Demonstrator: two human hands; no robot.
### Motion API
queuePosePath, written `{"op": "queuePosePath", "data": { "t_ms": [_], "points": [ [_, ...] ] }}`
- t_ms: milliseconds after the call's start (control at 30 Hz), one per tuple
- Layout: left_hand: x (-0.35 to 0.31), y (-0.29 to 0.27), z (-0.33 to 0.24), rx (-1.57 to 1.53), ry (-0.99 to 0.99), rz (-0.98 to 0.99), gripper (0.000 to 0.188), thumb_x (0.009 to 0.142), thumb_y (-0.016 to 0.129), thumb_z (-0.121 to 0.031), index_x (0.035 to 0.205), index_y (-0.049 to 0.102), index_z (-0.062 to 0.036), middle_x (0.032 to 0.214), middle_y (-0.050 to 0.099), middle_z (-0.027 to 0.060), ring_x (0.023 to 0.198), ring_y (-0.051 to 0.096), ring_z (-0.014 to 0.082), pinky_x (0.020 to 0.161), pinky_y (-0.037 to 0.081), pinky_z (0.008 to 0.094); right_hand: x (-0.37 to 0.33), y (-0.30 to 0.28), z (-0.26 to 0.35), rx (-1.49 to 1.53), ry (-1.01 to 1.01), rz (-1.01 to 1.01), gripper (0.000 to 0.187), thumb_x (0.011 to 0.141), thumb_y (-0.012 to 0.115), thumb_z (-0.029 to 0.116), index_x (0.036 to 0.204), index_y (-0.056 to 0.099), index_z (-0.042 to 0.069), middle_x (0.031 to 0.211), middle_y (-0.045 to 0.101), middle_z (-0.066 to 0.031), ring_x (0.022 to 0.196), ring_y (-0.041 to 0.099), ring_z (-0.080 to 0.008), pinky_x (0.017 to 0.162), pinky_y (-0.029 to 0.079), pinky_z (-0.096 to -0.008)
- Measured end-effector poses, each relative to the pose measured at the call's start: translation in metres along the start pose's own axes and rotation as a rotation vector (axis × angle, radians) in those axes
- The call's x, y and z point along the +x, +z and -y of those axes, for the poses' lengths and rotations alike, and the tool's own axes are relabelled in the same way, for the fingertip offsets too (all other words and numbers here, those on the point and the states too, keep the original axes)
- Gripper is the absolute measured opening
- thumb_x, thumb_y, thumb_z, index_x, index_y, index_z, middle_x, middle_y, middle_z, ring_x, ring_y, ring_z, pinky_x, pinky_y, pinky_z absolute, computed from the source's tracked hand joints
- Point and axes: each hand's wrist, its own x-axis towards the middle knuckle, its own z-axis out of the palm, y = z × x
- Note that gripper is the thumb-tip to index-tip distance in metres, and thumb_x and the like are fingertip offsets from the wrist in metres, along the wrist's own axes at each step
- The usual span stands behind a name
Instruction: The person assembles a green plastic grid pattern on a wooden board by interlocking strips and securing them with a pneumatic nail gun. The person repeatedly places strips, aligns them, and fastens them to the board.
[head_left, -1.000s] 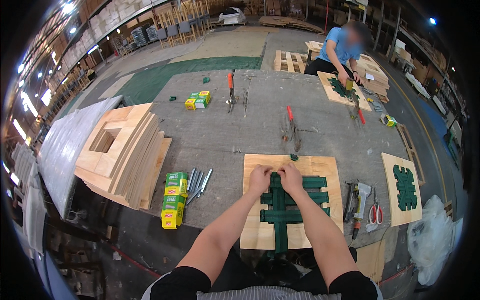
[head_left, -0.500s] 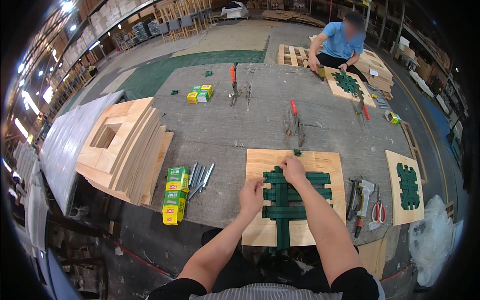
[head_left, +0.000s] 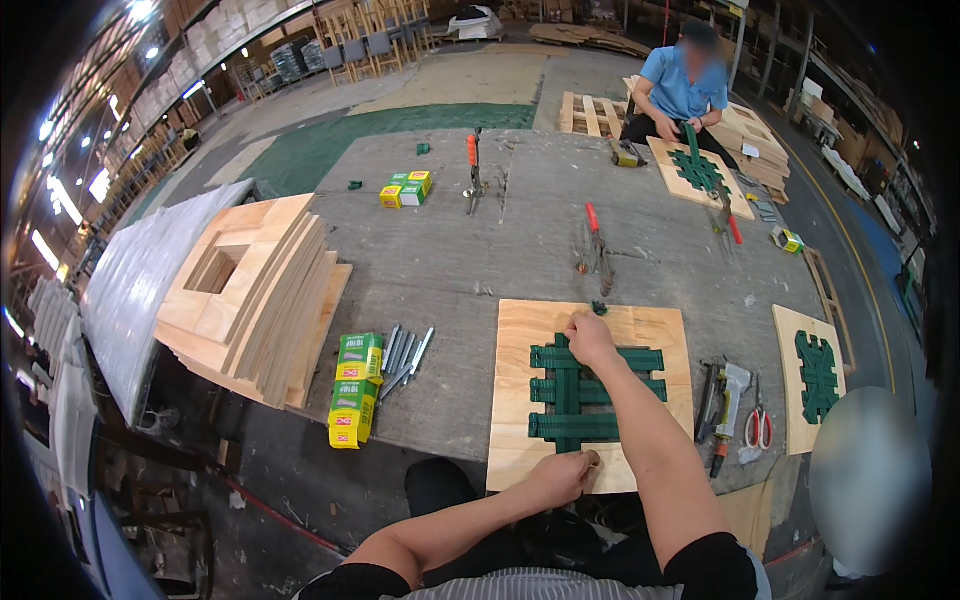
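Observation:
A square wooden frame board (head_left: 655, 320) lies on the table in front of me. Several green webbing straps (head_left: 567, 392) cross it, one running lengthwise over the others. At the far end of that lengthwise strap, my right hand (head_left: 592, 340) is closed on it with a pinch. My left hand (head_left: 562, 478) is closed round the strap's near end, at the board's front edge. The opening in the board shows only in part between the straps. A small dark green scrap (head_left: 599, 308) rests by the board's far edge.
Right of the board lie a staple gun (head_left: 732, 395) and red-handled scissors (head_left: 758, 425), then a strapped board (head_left: 820, 375). Staple boxes (head_left: 354, 390), loose staple strips (head_left: 405, 355) and stacked wooden frames (head_left: 290, 290) stand left. Across the table, a person (head_left: 685, 85) works on another strapped board (head_left: 735, 200).
My left hand has moved from the board's left side to its near edge and taken the strap's lower end. My right hand stays at the far end. The other person has set down a tool.

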Motion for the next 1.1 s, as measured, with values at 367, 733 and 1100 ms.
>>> {"op": "queuePosePath", "data": {
  "t_ms": [367, 733, 1100],
  "points": [
    [0.008, -0.003, -0.005, 0.017, 0.03, 0.047, 0.022, 0.096, 0.059, -0.015, 0.113, 0.063, -0.0033, 0.094, 0.071, 0.0196, 0.089, 0.07, 0.0403, 0.076, 0.055, 0.0498, 0.005, 0.0, -0.006, 0.043, 0.014, -0.013, 0.012, 0.091, 0.072, 0.012, 0.094, 0.068, 0.002, 0.104, 0.066, -0.0201, 0.103, 0.064, -0.0386, 0.092, 0.052, -0.0461],
    [0.014, -0.01, 0.011, -0.137, 0.047, 0.122, 0.022, 0.098, 0.061, -0.018, 0.115, 0.063, -0.0033, 0.096, 0.072, 0.0182, 0.087, 0.071, 0.0377, 0.076, 0.056, 0.0452, 0.003, -0.003, -0.001, 0.075, 0.065, 0.001, 0.014, 0.092, 0.072, 0.016, 0.099, 0.07, 0.003, 0.108, 0.067, -0.0186, 0.104, 0.065, -0.0379, 0.092, 0.052, -0.0462],
    [0.101, -0.112, 0.075, 0.428, 0.091, -0.568, 0.029, 0.094, 0.06, -0.007, 0.121, 0.068, -0.0068, 0.118, 0.069, 0.0134, 0.12, 0.059, 0.0392, 0.103, 0.045, 0.0478, 0.005, 0.003, -0.009, 0.103, 0.001, -0.099, 0.015, 0.088, 0.075, 0.014, 0.095, 0.07, 0.002, 0.099, 0.067, -0.018, 0.096, 0.065, -0.0385, 0.086, 0.052, -0.0467]
  ]
}}
